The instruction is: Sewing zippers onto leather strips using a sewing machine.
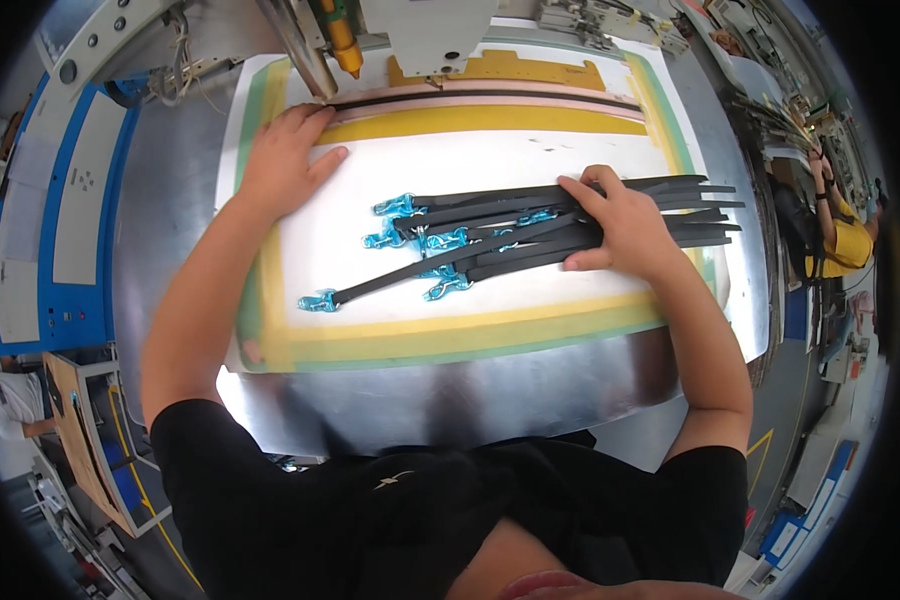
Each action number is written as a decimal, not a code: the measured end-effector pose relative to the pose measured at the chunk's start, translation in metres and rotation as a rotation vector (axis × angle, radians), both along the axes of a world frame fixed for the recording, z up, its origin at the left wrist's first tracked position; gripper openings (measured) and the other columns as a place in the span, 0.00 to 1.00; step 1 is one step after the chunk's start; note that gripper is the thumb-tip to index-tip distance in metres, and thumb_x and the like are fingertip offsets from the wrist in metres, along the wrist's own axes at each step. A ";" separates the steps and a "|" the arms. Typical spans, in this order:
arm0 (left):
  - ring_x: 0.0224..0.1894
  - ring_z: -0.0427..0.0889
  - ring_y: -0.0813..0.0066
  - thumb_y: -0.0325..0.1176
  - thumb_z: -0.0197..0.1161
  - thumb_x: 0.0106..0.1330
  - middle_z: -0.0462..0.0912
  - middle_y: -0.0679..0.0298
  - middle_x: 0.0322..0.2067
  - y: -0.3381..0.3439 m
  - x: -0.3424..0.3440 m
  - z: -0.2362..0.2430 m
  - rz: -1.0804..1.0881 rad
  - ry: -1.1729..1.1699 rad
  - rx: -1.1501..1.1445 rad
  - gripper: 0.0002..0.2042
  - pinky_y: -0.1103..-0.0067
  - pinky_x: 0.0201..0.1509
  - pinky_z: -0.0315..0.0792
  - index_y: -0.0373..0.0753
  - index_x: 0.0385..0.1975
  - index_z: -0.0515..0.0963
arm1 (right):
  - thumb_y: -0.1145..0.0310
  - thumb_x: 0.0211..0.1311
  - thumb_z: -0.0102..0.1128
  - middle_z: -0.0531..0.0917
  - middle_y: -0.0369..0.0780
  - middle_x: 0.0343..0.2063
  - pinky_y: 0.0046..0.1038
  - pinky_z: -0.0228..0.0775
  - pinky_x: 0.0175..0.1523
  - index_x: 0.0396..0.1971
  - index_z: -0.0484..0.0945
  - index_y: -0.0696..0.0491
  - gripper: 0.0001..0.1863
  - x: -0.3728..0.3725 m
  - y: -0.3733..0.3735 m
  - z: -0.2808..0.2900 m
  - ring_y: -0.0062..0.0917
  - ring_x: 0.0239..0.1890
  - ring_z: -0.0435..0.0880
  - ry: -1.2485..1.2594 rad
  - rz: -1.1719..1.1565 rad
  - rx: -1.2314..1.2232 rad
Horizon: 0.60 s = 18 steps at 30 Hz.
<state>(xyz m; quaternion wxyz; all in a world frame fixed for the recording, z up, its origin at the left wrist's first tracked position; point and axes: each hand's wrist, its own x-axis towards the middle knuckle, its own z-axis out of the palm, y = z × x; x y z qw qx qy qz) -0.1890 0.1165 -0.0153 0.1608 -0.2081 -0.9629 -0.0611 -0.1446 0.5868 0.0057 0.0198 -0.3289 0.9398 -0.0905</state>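
A long black strap [490,96] lies in a pale pink-edged slot of a yellow fixture [480,123] under the machine head. My left hand [288,160] rests flat at the strap's left end, thumb spread away from the fingers, which touch the fixture's edge. Over a loose bundle of black straps [500,212], my right hand [615,222] bends its fingers across the far side, with the thumb on the near side. Metal clips in blue film [445,240] sit at the straps' left ends; one strap lies slantwise, its blue-wrapped clip [318,300] nearest me.
A white machine head [428,35] and an orange-yellow nozzle [342,45] hang above the fixture. The white board [360,345] has yellow and green tape borders and lies on a metal table [450,390]. A blue cabinet [70,220] stands left; a person in yellow [842,240] is far right.
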 end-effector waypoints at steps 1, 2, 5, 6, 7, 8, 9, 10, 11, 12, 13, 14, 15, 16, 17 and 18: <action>0.64 0.76 0.49 0.50 0.64 0.70 0.78 0.51 0.61 0.004 -0.003 0.001 -0.008 0.003 -0.009 0.28 0.60 0.69 0.68 0.38 0.63 0.77 | 0.33 0.41 0.79 0.74 0.41 0.57 0.40 0.79 0.52 0.69 0.74 0.47 0.55 0.000 -0.001 0.001 0.41 0.47 0.85 -0.006 0.005 0.011; 0.63 0.76 0.48 0.48 0.65 0.69 0.78 0.51 0.61 0.011 -0.005 0.001 -0.011 -0.040 0.010 0.27 0.60 0.68 0.69 0.38 0.63 0.77 | 0.33 0.41 0.79 0.74 0.41 0.57 0.40 0.79 0.52 0.69 0.74 0.48 0.55 -0.001 -0.002 0.001 0.40 0.47 0.85 -0.012 0.010 0.022; 0.63 0.76 0.46 0.46 0.67 0.69 0.78 0.50 0.62 0.037 -0.010 0.003 -0.039 -0.104 0.043 0.27 0.60 0.68 0.69 0.39 0.64 0.76 | 0.33 0.41 0.79 0.74 0.41 0.57 0.40 0.79 0.52 0.69 0.74 0.47 0.55 -0.003 -0.002 0.005 0.40 0.47 0.85 -0.036 0.039 -0.005; 0.63 0.76 0.46 0.47 0.67 0.69 0.77 0.49 0.63 0.046 -0.012 0.001 -0.074 -0.087 0.051 0.27 0.60 0.69 0.69 0.39 0.64 0.77 | 0.33 0.41 0.79 0.74 0.41 0.57 0.40 0.79 0.52 0.69 0.74 0.47 0.55 -0.005 -0.002 0.005 0.40 0.47 0.85 -0.033 0.031 -0.008; 0.64 0.76 0.46 0.47 0.67 0.69 0.77 0.49 0.63 0.054 -0.014 0.001 -0.108 -0.070 0.060 0.27 0.60 0.69 0.69 0.39 0.63 0.77 | 0.33 0.40 0.79 0.74 0.41 0.57 0.40 0.79 0.52 0.69 0.74 0.47 0.55 -0.006 -0.002 0.005 0.40 0.47 0.85 -0.041 0.052 -0.025; 0.66 0.75 0.45 0.49 0.67 0.69 0.76 0.48 0.65 0.061 -0.015 0.001 -0.105 -0.094 0.045 0.28 0.60 0.71 0.69 0.40 0.64 0.76 | 0.33 0.40 0.79 0.75 0.41 0.58 0.40 0.79 0.52 0.69 0.74 0.47 0.55 -0.008 -0.003 0.005 0.41 0.47 0.85 -0.048 0.074 -0.043; 0.66 0.75 0.45 0.49 0.67 0.69 0.76 0.48 0.65 0.069 -0.018 0.001 -0.110 -0.092 0.039 0.28 0.60 0.71 0.69 0.40 0.64 0.76 | 0.33 0.40 0.79 0.75 0.41 0.58 0.40 0.79 0.52 0.69 0.74 0.47 0.55 -0.011 -0.004 0.009 0.41 0.47 0.85 -0.046 0.069 -0.047; 0.66 0.75 0.46 0.49 0.67 0.69 0.75 0.48 0.66 0.074 -0.021 0.000 -0.140 -0.094 0.038 0.28 0.59 0.71 0.68 0.40 0.64 0.76 | 0.34 0.41 0.79 0.76 0.41 0.56 0.40 0.79 0.52 0.68 0.75 0.48 0.53 -0.015 -0.009 0.018 0.40 0.47 0.85 -0.112 0.069 -0.026; 0.67 0.75 0.46 0.50 0.67 0.69 0.75 0.48 0.67 0.078 -0.024 -0.001 -0.169 -0.097 0.037 0.28 0.59 0.71 0.68 0.41 0.65 0.76 | 0.35 0.42 0.80 0.77 0.41 0.55 0.39 0.79 0.52 0.66 0.76 0.49 0.52 -0.019 -0.014 0.026 0.40 0.47 0.85 -0.179 0.070 -0.004; 0.67 0.75 0.46 0.53 0.66 0.70 0.75 0.47 0.67 0.083 -0.025 -0.002 -0.167 -0.111 0.042 0.30 0.59 0.71 0.68 0.42 0.66 0.76 | 0.35 0.42 0.80 0.77 0.41 0.55 0.39 0.79 0.52 0.66 0.76 0.49 0.52 -0.024 -0.019 0.031 0.40 0.47 0.85 -0.175 0.071 -0.009; 0.67 0.75 0.46 0.53 0.66 0.70 0.75 0.47 0.67 0.090 -0.025 -0.001 -0.172 -0.111 0.037 0.30 0.59 0.71 0.68 0.42 0.66 0.76 | 0.38 0.42 0.81 0.79 0.41 0.52 0.38 0.79 0.51 0.64 0.78 0.49 0.49 -0.030 -0.027 0.033 0.41 0.46 0.85 -0.159 0.031 -0.102; 0.67 0.75 0.45 0.55 0.65 0.70 0.75 0.47 0.67 0.096 -0.023 0.001 -0.132 -0.113 0.021 0.31 0.58 0.71 0.68 0.42 0.66 0.76 | 0.42 0.43 0.81 0.80 0.41 0.49 0.38 0.78 0.50 0.62 0.80 0.49 0.46 -0.037 -0.037 0.033 0.41 0.45 0.85 -0.143 -0.008 -0.194; 0.67 0.75 0.45 0.57 0.64 0.71 0.75 0.46 0.67 0.103 -0.022 0.002 -0.094 -0.116 0.006 0.31 0.58 0.71 0.68 0.43 0.67 0.75 | 0.48 0.53 0.78 0.81 0.42 0.45 0.37 0.78 0.49 0.58 0.82 0.51 0.35 -0.046 -0.047 0.031 0.41 0.44 0.84 -0.056 0.002 -0.264; 0.68 0.73 0.47 0.61 0.61 0.71 0.74 0.46 0.67 0.103 -0.022 0.001 -0.078 -0.140 0.029 0.34 0.56 0.70 0.66 0.43 0.69 0.75 | 0.50 0.58 0.75 0.81 0.42 0.45 0.37 0.78 0.49 0.56 0.83 0.51 0.30 -0.056 -0.060 0.029 0.41 0.45 0.84 0.014 0.008 -0.282; 0.68 0.73 0.47 0.61 0.61 0.71 0.74 0.46 0.67 0.106 -0.020 0.000 -0.082 -0.143 0.021 0.34 0.56 0.70 0.66 0.43 0.69 0.75 | 0.53 0.62 0.73 0.81 0.42 0.45 0.37 0.78 0.50 0.55 0.84 0.52 0.25 -0.066 -0.074 0.025 0.41 0.45 0.84 0.082 0.014 -0.301; 0.68 0.72 0.48 0.61 0.61 0.71 0.74 0.47 0.67 0.111 -0.018 0.000 -0.020 -0.133 0.021 0.35 0.55 0.70 0.65 0.44 0.70 0.74 | 0.53 0.62 0.73 0.81 0.42 0.45 0.37 0.78 0.50 0.55 0.84 0.52 0.25 -0.077 -0.086 0.020 0.41 0.45 0.84 0.081 0.009 -0.304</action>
